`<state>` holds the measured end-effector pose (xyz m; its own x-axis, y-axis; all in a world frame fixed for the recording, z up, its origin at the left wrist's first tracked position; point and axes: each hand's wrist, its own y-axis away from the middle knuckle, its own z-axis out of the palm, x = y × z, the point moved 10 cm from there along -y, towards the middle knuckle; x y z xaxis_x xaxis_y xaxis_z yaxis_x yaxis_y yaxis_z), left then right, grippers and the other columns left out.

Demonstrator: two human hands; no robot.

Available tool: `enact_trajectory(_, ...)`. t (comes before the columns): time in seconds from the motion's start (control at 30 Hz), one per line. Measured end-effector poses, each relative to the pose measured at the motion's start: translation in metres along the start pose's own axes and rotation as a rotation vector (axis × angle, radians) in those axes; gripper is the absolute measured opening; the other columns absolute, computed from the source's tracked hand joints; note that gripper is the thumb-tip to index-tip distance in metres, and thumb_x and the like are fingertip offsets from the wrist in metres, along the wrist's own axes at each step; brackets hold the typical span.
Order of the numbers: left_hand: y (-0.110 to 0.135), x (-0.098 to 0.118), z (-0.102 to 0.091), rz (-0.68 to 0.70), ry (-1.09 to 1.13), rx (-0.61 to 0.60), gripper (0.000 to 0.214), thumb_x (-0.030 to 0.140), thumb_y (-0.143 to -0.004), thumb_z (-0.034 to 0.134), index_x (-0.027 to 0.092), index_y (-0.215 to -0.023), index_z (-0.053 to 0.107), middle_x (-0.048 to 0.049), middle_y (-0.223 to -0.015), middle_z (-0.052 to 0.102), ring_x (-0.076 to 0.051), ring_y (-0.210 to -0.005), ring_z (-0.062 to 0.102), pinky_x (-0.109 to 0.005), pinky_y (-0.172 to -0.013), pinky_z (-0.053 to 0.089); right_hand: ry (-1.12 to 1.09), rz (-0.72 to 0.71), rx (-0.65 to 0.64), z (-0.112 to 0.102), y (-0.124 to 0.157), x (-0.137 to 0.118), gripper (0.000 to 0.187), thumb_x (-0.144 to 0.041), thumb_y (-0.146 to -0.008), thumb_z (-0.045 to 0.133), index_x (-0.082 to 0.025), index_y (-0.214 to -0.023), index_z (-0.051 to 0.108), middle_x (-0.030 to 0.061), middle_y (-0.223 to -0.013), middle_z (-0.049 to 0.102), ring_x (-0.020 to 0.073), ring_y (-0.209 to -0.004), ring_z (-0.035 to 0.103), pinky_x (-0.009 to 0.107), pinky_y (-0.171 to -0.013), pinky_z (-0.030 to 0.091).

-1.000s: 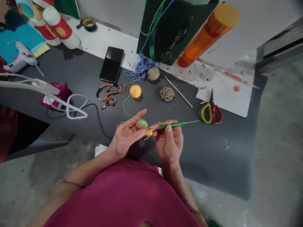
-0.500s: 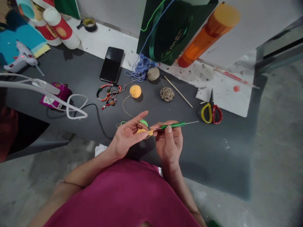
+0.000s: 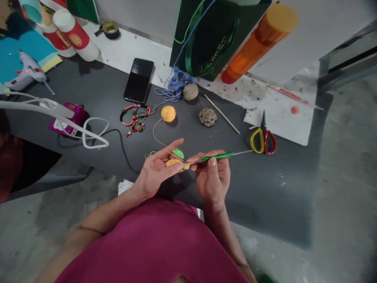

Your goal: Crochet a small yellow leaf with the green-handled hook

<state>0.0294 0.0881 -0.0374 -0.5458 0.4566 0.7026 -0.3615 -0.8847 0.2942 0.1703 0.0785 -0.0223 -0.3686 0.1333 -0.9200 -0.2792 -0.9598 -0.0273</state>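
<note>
The person's left hand [image 3: 154,171] is holding a small yellow crocheted piece [image 3: 173,162] between thumb and fingertips, with the other fingers partly spread, while the right hand [image 3: 212,179] is gripping a green-handled crochet hook [image 3: 218,157] in a closed pinch, one end meeting the piece and a thin metal shaft jutting out to the right. A yellow yarn strand [image 3: 157,135] is running from a yellow yarn ball [image 3: 168,113] down to the left hand, and a bit of green yarn [image 3: 178,153] is lying just behind those fingers. Both hands are hovering above the dark gray surface [image 3: 259,192]. Beyond them, a ball of tan twine [image 3: 191,92], a coiled twine piece [image 3: 207,117], a beaded bracelet [image 3: 131,116] and a black phone [image 3: 138,80] are lying apart, with red-and-yellow scissors [image 3: 263,137] resting off to the right and a white glue gun [image 3: 26,74] sitting at the far left.
</note>
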Motion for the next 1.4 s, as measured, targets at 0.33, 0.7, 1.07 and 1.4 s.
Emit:
enact_trajectory(0.33, 0.002, 0.006, -0.005, 0.051, -0.105, 0.021, 0.054, 0.025, -0.079, 0.088, 0.029, -0.132, 0.075, 0.0010, -0.082, 0.070, -0.010, -0.077, 0.064, -0.027, -0.085, 0.054, 0.049, -0.054, -0.053, 0.004, 0.000, -0.009, 0.015, -0.043, -0.098, 0.064, -0.029, -0.096, 0.059, -0.0045, -0.070, 0.075, 0.0137, -0.060, 0.069, 0.025, -0.053, 0.053)
enact_trajectory(0.7, 0.003, 0.011, -0.010, 0.114, -0.195, 0.050, 0.049, 0.027, -0.082, 0.086, 0.030, -0.130, 0.076, -0.0003, -0.084, 0.073, -0.010, -0.076, 0.063, -0.025, -0.079, 0.055, 0.171, -0.082, -0.030, 0.002, 0.004, -0.014, 0.017, -0.044, -0.100, 0.060, -0.029, -0.096, 0.053, -0.0044, -0.070, 0.075, 0.0138, -0.060, 0.068, 0.027, -0.053, 0.049)
enact_trajectory(1.07, 0.003, 0.008, -0.010, 0.069, -0.193, 0.068, 0.052, 0.029, -0.081, 0.086, 0.027, -0.132, 0.075, 0.0008, -0.085, 0.072, -0.010, -0.076, 0.062, -0.026, -0.083, 0.054, 0.197, -0.035, -0.035, 0.000, 0.006, -0.009, 0.018, -0.045, -0.099, 0.060, -0.029, -0.096, 0.054, -0.0032, -0.072, 0.075, 0.0159, -0.066, 0.072, 0.029, -0.056, 0.053)
enact_trajectory(1.4, 0.003, 0.011, -0.010, 0.084, -0.201, 0.087, 0.046, 0.026, -0.081, 0.086, 0.026, -0.126, 0.079, -0.0004, -0.080, 0.075, -0.012, -0.075, 0.064, -0.028, -0.083, 0.057, 0.130, -0.052, 0.015, 0.001, 0.002, -0.010, 0.021, -0.048, -0.097, 0.063, -0.029, -0.095, 0.055, -0.0045, -0.066, 0.073, 0.0142, -0.055, 0.066, 0.028, -0.051, 0.053)
